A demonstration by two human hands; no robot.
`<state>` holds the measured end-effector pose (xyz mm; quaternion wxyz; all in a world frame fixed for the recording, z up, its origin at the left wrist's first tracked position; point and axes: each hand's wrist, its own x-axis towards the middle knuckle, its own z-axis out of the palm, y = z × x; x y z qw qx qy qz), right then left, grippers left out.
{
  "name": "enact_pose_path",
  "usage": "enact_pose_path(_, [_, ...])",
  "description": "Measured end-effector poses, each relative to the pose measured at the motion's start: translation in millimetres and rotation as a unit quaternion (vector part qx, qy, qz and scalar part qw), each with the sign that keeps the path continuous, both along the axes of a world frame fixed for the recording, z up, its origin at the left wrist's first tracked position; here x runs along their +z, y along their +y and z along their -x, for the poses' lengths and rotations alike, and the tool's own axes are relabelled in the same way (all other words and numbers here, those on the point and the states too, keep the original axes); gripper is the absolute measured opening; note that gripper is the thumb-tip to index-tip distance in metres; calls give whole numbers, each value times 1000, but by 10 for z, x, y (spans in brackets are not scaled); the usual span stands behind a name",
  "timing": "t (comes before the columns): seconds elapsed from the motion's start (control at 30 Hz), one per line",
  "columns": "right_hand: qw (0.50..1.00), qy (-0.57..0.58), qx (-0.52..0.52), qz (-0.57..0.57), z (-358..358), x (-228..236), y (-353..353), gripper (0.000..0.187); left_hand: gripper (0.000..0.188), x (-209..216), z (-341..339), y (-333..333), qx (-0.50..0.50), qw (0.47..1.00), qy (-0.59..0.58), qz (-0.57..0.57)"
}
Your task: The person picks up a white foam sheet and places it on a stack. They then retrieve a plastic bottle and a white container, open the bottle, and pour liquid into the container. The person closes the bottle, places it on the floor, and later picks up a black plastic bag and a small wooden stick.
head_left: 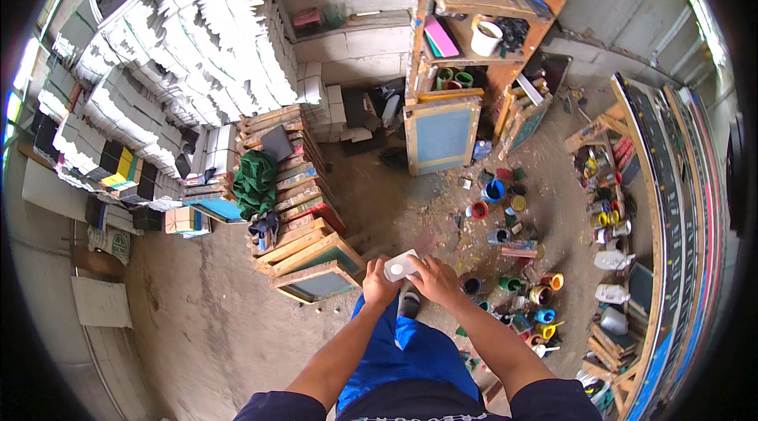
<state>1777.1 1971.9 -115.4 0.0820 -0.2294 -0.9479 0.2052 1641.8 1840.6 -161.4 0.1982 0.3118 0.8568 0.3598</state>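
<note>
Between my two hands, in front of my body, is a small pale, flat rectangular piece (404, 263) with a round white spot on it. My left hand (381, 285) grips its left edge with the fingers closed. On the opposite side my right hand (436, 280) pinches the right edge. Its exact kind cannot be made out. Just beyond my left hand stand wood-framed screens (320, 282), lined up in a row with a green cloth (255, 184) on top.
Open paint cans (493, 190) and several more pots crowd the floor on the right. High stacks of white paper (197, 34) rise at the left. A wooden shelf (466, 3) stands at the back with a blue-meshed frame (442, 137) leaning on it. Long boards (655, 224) line the right side.
</note>
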Motion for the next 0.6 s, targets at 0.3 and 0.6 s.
enact_pose_path(0.3, [997,-19,55,56,1557,-758,1342,67,66,-885,1374,1066,114,991,-73,19])
enact_pose_path(0.6, [989,-147,-2,31,2959,-2951,2953,41,67,-2551,2730,2173,177,979,-73,67])
